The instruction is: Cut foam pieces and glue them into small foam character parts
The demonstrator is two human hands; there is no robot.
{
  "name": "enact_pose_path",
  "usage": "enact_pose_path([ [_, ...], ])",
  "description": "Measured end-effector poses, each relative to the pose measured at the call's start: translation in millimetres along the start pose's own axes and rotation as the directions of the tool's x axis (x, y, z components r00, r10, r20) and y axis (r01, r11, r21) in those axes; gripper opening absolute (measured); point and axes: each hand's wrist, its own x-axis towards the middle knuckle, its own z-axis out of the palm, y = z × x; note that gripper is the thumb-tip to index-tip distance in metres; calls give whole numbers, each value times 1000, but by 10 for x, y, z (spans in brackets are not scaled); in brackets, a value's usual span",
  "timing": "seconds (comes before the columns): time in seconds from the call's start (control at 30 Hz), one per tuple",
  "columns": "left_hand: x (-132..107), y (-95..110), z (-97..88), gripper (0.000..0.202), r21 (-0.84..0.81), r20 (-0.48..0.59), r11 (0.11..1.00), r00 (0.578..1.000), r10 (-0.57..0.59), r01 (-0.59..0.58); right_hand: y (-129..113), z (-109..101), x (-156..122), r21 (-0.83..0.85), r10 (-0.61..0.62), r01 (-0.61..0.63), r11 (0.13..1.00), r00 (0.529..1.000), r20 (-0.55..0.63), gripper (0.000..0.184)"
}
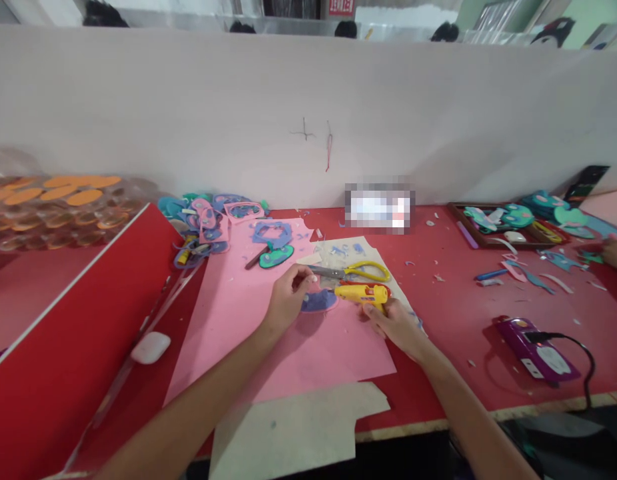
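My right hand (391, 323) grips a yellow glue gun (359, 293) by its handle, with the nozzle pointing left. Just below the nozzle lies a blue foam piece with a pink edge (318, 302). My left hand (287, 293) is closed in a pinch above that piece's left side; a small whitish spot shows at the fingertips, too small to name. Behind both hands rest yellow-handled scissors (366, 270). Farther back are a green foam shape (277, 257) and a blue foam frame (272, 233). Everything here lies on or over a pink sheet (228, 333).
Foam cutouts (213, 220) are heaped back left, beside a slanting red board (88, 320). A tray (456, 217) holds more cutouts at right. A purple device (536, 350) with a black cable sits front right. Another person's hand (616, 253) shows at the right edge.
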Motion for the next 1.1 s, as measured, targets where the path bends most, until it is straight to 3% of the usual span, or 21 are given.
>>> enact_pose_path([
  [0.3, 5, -9, -13, 9, 21, 0, 1000, 1000, 7, -7, 192, -20, 35, -59, -15, 15, 998, 1000, 5, 42],
  [0.63, 1, -13, -4, 7, 4, 1, 1000, 1000, 9, -9, 137, 1, 20, -139, -54, 49, 989, 998, -34, 41],
  [1.1, -4, -12, -2, 10, 0, 7, 1000, 1000, -11, 11, 40, -7, 41, -333, -135, 131, 934, 991, 13, 34],
])
